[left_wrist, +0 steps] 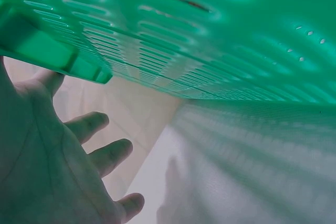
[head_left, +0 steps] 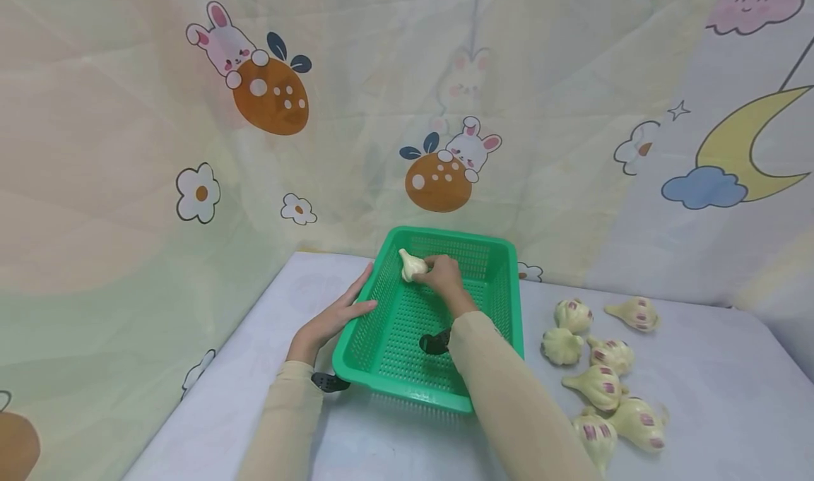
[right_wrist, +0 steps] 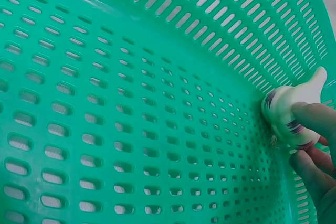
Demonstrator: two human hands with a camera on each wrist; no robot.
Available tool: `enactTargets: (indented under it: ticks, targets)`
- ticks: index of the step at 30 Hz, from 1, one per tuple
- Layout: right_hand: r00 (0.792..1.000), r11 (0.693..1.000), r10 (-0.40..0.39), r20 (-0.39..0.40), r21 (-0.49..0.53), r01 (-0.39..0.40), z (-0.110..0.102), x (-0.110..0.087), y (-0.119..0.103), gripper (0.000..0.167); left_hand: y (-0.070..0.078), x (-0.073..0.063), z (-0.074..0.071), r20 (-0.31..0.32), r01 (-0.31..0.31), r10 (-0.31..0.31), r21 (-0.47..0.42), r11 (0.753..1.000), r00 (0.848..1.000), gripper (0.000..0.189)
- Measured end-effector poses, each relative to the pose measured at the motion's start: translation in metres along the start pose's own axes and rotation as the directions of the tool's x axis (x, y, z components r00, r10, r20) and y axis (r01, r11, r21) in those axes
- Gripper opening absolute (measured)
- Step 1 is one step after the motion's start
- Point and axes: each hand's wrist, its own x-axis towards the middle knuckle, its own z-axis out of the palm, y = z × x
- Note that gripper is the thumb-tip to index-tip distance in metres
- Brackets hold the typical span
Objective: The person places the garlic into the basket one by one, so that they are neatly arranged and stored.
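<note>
Pinching a garlic bulb [head_left: 410,266] between thumb and fingers, the right hand [head_left: 444,277] holds it inside the green plastic basket [head_left: 410,392], near the far left corner; the left hand [head_left: 331,322], its fingers extended and spread, touches the basket's left rim.

White-topped table [head_left: 718,396] before a printed fabric backdrop [head_left: 356,163], which rises behind the table and along its left side. Above the table's far edge, rabbits [head_left: 467,150] cling to orange-brown fruits [head_left: 439,184]; above its right part appear a yellow crescent moon [head_left: 725,142], blue cloud [head_left: 704,188] and pink cloud [head_left: 757,4]. Diffuse light leaves soft shadows on the table.
</note>
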Motion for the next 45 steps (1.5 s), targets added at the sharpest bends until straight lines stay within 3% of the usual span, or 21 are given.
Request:
enactTargets:
  ticks: [17,29,37,45]
  targets:
    - [1.000,0.999,0.019,0.015,-0.028,-0.019,-0.0001,-0.0005,-0.0016,0.059,-0.0038,0.0001,0.0007,-0.016,0.026,-0.026,0.007,1.000,1.000,0.070]
    - [0.999,1.000,-0.024,0.046,0.009,0.023,-0.0011,-0.0028,-0.0010,0.060,-0.0035,-0.0002,0.0006,-0.019,0.023,-0.022,0.034,0.999,1.000,0.069]
    - [0.996,0.999,-0.035,0.082,-0.021,0.037,-0.0010,-0.0042,-0.0027,0.057,-0.0035,-0.0004,0.0001,-0.018,0.026,-0.025,0.037,0.999,1.000,0.070]
    - [0.998,0.999,-0.033,0.062,-0.008,0.033,-0.0017,-0.0053,-0.0031,0.051,-0.0015,0.0002,0.0011,-0.025,0.030,-0.029,0.037,0.999,0.999,0.069]
